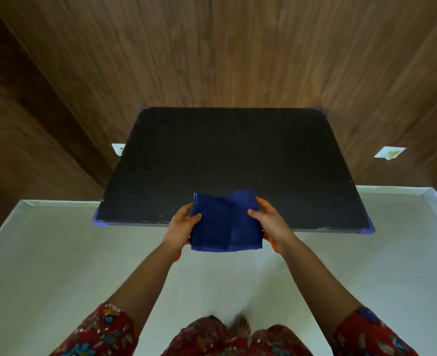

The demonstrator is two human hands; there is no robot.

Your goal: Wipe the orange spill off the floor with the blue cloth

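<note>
Hands come first in the head view: the left hand [184, 222] and the right hand [268, 222] each grip one side of the folded blue cloth [226, 223], thumbs on top and fingers curled underneath, holding it in the air between them. The cloth hangs over the near edge of a black mat [227, 160] that lies flat, partly on the pale floor [58, 253] and partly against the wooden wall panels [212, 47]. Blue tape shows at the mat's corners. Two small white cards [389, 152] lie to either side of the mat. A bare foot [243, 326] and red flowered sleeves show at the bottom.

No orange spill can be seen anywhere in this view. That is the main risk as I judge it: the person may bend and wipe the wrong patch, or the mat instead of the floor, because the target lies outside the frame or is hidden under the cloth or arms. A second risk is that the thick fold may smear the liquid rather than lift it if pressed flat and dragged. Stepping forward barefoot could also carry the foot into the unseen spill.
</note>
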